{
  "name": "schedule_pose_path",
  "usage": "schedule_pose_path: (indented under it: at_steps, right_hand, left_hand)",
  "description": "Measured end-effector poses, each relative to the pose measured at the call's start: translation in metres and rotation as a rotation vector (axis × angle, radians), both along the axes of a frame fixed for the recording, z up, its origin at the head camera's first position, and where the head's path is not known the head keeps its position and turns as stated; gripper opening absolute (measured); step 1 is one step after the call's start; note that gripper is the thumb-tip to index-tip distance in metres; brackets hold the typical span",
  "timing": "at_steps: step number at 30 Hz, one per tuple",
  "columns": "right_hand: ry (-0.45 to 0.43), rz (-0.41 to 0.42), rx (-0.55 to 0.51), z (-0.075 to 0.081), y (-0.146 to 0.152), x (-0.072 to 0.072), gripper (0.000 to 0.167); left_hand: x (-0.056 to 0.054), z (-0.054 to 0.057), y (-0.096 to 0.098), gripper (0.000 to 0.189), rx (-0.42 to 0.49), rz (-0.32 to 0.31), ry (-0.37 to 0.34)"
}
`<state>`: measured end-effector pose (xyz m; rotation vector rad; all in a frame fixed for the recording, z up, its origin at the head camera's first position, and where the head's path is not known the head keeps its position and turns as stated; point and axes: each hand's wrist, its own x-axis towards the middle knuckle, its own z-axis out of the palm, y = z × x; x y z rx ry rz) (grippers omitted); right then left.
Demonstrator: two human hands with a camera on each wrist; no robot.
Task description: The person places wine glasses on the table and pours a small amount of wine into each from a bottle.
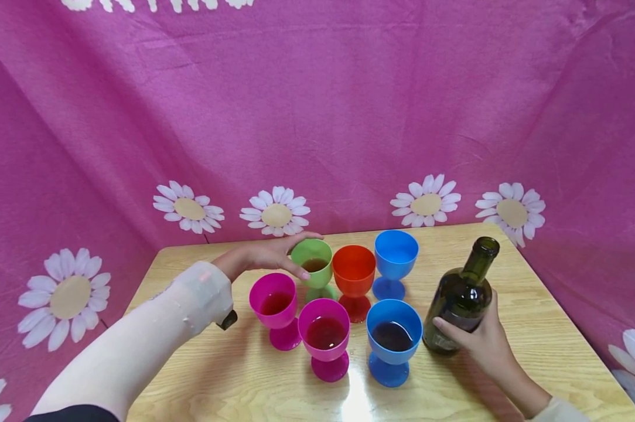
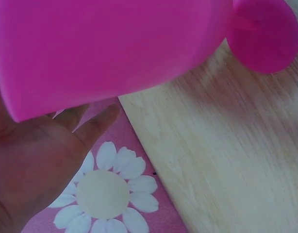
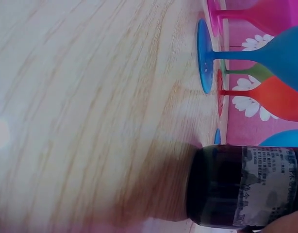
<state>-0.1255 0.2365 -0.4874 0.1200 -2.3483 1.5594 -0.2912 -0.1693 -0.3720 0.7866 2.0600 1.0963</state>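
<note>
My left hand [image 1: 267, 257] reaches over to a green goblet [image 1: 311, 253], thumb on the near side of its bowl and fingers round the far side. Brownish liquid shows in that goblet. In the left wrist view a pink goblet's bowl hides part of the left hand [image 2: 40, 165]. With my right hand [image 1: 478, 337] I grip a dark green wine bottle [image 1: 457, 299] low on its body, thumb across the front. The bottle is uncorked and nearly upright at the right of the goblets. Its printed label [image 3: 265, 187] shows in the right wrist view.
A pink goblet [image 1: 273, 319] at left, another pink goblet [image 1: 325, 346] in front and a near blue goblet [image 1: 393, 351] hold dark liquid. A red goblet [image 1: 353, 280] and a far blue goblet [image 1: 395, 266] stand behind, on the wooden table [image 1: 217, 375]. Pink daisy-print cloth [image 1: 323, 117] hangs behind.
</note>
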Motion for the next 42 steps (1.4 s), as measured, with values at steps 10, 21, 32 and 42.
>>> schedule_pose_path:
  at_steps: [10,21,32,42]
  right_hand:
    - [0.018,0.002,-0.019,-0.001,-0.001,0.0,0.103]
    - [0.001,-0.002,-0.018,0.0,-0.001,0.0,0.104]
    - [0.0,0.002,-0.027,-0.001,-0.001,0.0,0.103]
    - [0.005,0.001,-0.031,-0.001,-0.002,0.001,0.102]
  left_hand:
    - [0.004,0.022,0.015,0.087,-0.089,0.029,0.167]
    - [0.014,0.037,0.044,0.091,-0.044,0.048,0.275]
    - [0.026,0.033,0.068,0.091,-0.011,0.051,0.326]
    - [0.033,0.022,0.077,0.095,-0.074,0.069,0.379]
